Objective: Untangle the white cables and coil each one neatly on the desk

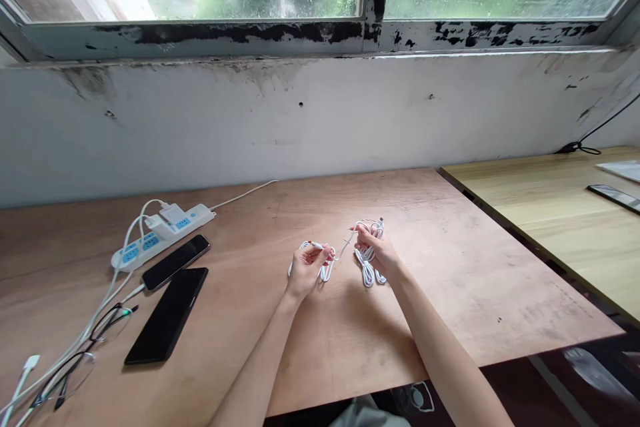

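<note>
Over the middle of a plywood table, both my hands grip a white cable. My left hand is closed round one end of the white cable, a few loops hanging under its fingers. My right hand is closed on a coiled bundle of the same cable, whose loops dangle below the palm. A thin stretch of cable runs between the two hands.
At the left lie a white power strip with a charger plugged in, two black phones, glasses and white cords. A second, lighter table stands at the right across a gap. A wall and window are behind.
</note>
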Available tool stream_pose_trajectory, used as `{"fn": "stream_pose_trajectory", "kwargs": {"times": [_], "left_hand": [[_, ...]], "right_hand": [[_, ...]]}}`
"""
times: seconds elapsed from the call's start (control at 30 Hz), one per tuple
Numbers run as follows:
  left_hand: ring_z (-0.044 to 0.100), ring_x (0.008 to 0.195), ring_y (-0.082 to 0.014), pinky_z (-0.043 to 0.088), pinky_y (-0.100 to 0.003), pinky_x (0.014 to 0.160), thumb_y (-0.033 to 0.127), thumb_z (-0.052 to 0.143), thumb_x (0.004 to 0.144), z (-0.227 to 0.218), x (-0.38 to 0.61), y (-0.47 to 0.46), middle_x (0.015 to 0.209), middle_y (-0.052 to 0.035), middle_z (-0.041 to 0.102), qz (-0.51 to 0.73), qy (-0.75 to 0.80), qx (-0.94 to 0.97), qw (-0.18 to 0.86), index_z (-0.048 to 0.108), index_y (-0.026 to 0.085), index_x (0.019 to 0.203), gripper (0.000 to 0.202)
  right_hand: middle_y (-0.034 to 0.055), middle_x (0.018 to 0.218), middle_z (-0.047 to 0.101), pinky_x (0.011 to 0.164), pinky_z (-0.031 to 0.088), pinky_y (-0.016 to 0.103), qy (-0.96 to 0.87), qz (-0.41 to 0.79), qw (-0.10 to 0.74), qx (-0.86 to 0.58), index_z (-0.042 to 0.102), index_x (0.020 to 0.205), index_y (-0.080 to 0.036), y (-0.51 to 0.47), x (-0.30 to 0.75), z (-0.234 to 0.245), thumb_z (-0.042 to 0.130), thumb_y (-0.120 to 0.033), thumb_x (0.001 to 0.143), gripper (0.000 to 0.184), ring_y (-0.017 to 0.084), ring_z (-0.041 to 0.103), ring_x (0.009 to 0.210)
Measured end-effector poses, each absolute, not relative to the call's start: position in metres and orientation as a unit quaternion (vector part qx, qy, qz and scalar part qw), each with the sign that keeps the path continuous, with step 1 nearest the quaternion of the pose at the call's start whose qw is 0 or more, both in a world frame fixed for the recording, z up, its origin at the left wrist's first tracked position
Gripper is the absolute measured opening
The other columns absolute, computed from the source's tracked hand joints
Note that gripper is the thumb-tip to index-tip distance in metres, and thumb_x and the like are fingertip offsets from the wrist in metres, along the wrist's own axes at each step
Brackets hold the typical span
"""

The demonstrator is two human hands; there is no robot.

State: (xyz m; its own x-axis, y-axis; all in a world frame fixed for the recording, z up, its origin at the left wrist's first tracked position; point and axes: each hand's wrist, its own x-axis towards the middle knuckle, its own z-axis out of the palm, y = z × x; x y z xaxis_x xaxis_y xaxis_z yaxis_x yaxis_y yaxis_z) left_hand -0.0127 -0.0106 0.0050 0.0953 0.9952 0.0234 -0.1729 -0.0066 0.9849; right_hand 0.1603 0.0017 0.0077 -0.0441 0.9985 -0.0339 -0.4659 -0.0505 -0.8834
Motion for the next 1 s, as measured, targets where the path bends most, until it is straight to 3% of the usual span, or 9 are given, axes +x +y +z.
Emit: {"fn": "stream_pose_trajectory", "kwargs": {"times": [0.1,0.17,0.33,0.5,0.67,0.8,0.87,1.0], "left_hand": [[0.06,0.062,-0.013,0.047,-0.022,0.058,0.043,0.074,0.063,0.004,-0.009,-0.012,0.066,-0.0039,0.065,0.505,0.421,0.499,0.565,0.065,0.014,0.066,0.03],[0.06,0.06,-0.0127,0.047,-0.023,0.057,0.041,0.074,0.063,0.004,-0.006,-0.014,0.066,-0.0029,0.064,0.503,0.417,0.496,0.572,0.065,0.015,0.071,0.029],[0.059,0.058,-0.0129,0.048,-0.024,0.059,0.037,0.075,0.063,0.006,0.007,-0.019,0.064,-0.0026,0.065,0.503,0.401,0.5,0.58,0.065,0.015,0.069,0.025],[0.061,0.062,-0.0155,0.049,-0.027,0.062,0.036,0.075,0.062,0.0,0.013,-0.019,0.071,-0.0051,0.068,0.528,0.419,0.486,0.556,0.07,0.016,0.074,0.024],[0.06,0.064,-0.0151,0.048,-0.026,0.062,0.038,0.071,0.067,-0.008,0.012,-0.019,0.068,-0.0035,0.066,0.553,0.442,0.515,0.484,0.068,0.017,0.069,0.021],[0.057,0.065,-0.0136,0.046,-0.025,0.062,0.039,0.061,0.077,-0.007,0.013,-0.025,0.072,-0.0037,0.063,0.52,0.462,0.618,0.367,0.066,0.016,0.073,0.023],[0.057,0.07,-0.0138,0.046,-0.026,0.067,0.038,0.054,0.081,-0.005,0.014,-0.028,0.08,-0.0048,0.061,0.489,0.47,0.672,0.296,0.064,0.016,0.081,0.024],[0.056,0.099,-0.0218,0.047,-0.035,0.081,0.039,0.048,0.084,-0.004,0.011,-0.033,0.109,-0.0115,0.057,0.419,0.482,0.733,0.234,0.048,0.017,0.109,0.033]], "right_hand": [[-0.003,0.069,0.05,0.058,0.042,0.024,-0.349,0.656,0.58,-0.334,0.048,0.073,-0.02,0.0,0.154,0.007,0.072,-0.046,0.061,0.037,0.01,0.049,0.059],[-0.0045,0.063,0.046,0.058,0.042,0.024,-0.35,0.674,0.572,-0.309,0.045,0.072,-0.021,-0.001,0.149,0.006,0.073,-0.044,0.061,0.038,0.01,0.048,0.058],[-0.0098,0.047,0.024,0.042,0.026,0.02,-0.332,0.671,0.586,-0.308,0.05,0.072,-0.02,-0.001,0.134,0.003,0.068,-0.045,0.068,0.032,0.006,0.022,0.042],[-0.0056,0.057,0.037,0.045,0.032,0.021,-0.301,0.694,0.572,-0.318,0.059,0.084,-0.018,-0.007,0.121,0.005,0.067,-0.05,0.068,0.036,0.007,0.035,0.048],[-0.0046,0.061,0.043,0.053,0.036,0.021,-0.292,0.71,0.573,-0.287,0.05,0.063,-0.018,-0.011,0.112,0.002,0.078,-0.038,0.057,0.036,0.007,0.04,0.053],[-0.0039,0.059,0.042,0.055,0.039,0.023,-0.253,0.731,0.569,-0.28,0.049,0.06,-0.018,-0.009,0.109,0.0,0.072,-0.047,0.064,0.037,0.009,0.04,0.054],[-0.0023,0.062,0.046,0.058,0.041,0.024,-0.251,0.728,0.58,-0.266,0.05,0.058,-0.018,-0.009,0.11,-0.001,0.067,-0.051,0.067,0.038,0.009,0.043,0.057],[0.001,0.079,0.057,0.066,0.043,0.025,-0.287,0.699,0.603,-0.257,0.051,0.055,-0.018,-0.01,0.112,-0.002,0.061,-0.054,0.072,0.041,0.012,0.052,0.069]]}}
